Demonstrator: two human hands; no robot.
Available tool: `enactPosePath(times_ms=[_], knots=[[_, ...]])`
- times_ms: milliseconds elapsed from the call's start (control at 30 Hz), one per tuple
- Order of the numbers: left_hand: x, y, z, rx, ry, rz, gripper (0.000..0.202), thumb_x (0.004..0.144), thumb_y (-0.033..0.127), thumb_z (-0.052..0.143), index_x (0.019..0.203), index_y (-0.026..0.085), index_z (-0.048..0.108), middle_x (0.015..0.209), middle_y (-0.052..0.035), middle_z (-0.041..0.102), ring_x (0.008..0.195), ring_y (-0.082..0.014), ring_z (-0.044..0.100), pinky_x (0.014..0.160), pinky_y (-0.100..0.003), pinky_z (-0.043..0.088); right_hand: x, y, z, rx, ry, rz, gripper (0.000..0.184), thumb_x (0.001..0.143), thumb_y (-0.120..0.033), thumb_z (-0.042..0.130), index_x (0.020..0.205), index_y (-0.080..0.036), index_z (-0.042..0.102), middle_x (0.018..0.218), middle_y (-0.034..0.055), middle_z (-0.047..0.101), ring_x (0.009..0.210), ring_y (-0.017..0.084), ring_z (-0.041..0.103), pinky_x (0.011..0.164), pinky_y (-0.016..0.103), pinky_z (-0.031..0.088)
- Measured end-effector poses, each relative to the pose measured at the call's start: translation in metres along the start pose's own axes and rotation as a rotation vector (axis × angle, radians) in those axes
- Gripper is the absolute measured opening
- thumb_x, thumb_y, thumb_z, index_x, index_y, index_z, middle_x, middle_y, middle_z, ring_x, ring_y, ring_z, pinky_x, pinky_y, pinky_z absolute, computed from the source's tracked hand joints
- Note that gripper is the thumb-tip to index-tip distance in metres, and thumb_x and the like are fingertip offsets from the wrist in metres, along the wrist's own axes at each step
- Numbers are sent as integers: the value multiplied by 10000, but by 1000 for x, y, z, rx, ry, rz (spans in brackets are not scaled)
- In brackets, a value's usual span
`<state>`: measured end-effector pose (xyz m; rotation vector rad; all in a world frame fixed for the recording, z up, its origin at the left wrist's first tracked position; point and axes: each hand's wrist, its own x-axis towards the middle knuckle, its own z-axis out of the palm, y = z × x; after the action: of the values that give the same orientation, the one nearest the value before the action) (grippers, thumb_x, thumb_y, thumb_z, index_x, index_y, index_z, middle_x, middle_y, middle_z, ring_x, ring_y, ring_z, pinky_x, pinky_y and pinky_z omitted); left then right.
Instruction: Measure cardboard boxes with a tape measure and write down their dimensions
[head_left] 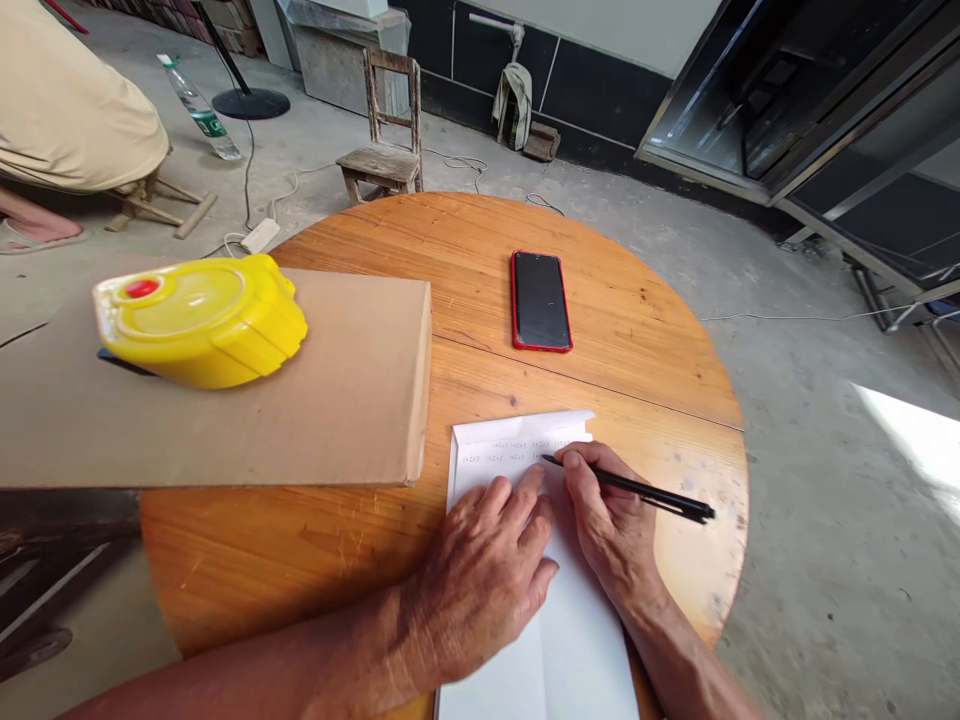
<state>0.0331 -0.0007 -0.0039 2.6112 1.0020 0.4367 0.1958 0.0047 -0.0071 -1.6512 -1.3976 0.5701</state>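
A white sheet of paper (pixel 570 640) lies on the round wooden table, with two rows of small handwritten characters near its top edge. My right hand (pixel 611 510) is closed around a black pen (pixel 652 491), whose tip meets the paper at the end of the lower row. Flat on the paper, my left hand (pixel 487 570) rests with its fingers stretched out, just left of the pen tip. It holds nothing, and it covers part of the sheet. The top of the paper is folded or creased.
On the wooden table (pixel 645 330) lie a phone with a red case (pixel 541 302) and a cardboard box (pixel 360 400). A yellow tape measure (pixel 202 320) sits on the box. Beyond stand a small wooden chair (pixel 382 160) and a plastic bottle (pixel 201 112). A seated person's leg (pixel 67 100) shows at left.
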Motion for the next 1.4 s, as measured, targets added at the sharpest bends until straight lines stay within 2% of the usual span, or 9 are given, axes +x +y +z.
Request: enactPosePath(times_ms=[267, 700, 967, 1167, 1400], knots=[[0, -1, 2, -6, 8, 3, 387, 919, 309, 582, 1265, 140, 554, 1430, -105, 510, 1085, -279, 517, 901, -438, 472, -1, 0, -1, -72, 3, -60, 195, 946, -248, 514, 808, -204, 645, 720, -8, 660, 645, 124, 581, 585, 225, 446], [0, -2, 1, 9, -1, 13, 435, 924, 311, 576, 1312, 121, 526, 1417, -116, 522, 1085, -287, 520, 897, -440, 473, 0, -2, -1, -33, 7, -52, 188, 932, -222, 524, 782, -199, 635, 631, -45, 592, 545, 90, 506, 543, 203, 421], [0, -2, 1, 2, -8, 6, 447, 916, 320, 586, 1315, 129, 523, 1474, -104, 474, 1071, -274, 522, 889, -426, 477, -3, 2, -3, 21, 43, 19, 186, 942, -265, 527, 805, -210, 640, 555, -63, 508, 484, 99, 439, 486, 233, 367], [1, -2, -1, 18, -10, 8, 418, 917, 312, 578, 1291, 131, 540, 1476, -108, 477, 1075, -272, 526, 886, -436, 486, -2, 2, -4, -2, 50, -15, 178, 944, -249, 524, 811, -210, 636, 676, -35, 613, 604, 111, 537, 575, 227, 425], [1, -1, 1, 12, -18, 2, 429, 919, 322, 577, 1301, 133, 533, 1454, -110, 498, 1110, -283, 519, 905, -449, 489, -2, 3, -2, -15, 19, -14, 185, 944, -252, 524, 806, -204, 638, 722, -17, 646, 656, 123, 568, 626, 239, 448]])
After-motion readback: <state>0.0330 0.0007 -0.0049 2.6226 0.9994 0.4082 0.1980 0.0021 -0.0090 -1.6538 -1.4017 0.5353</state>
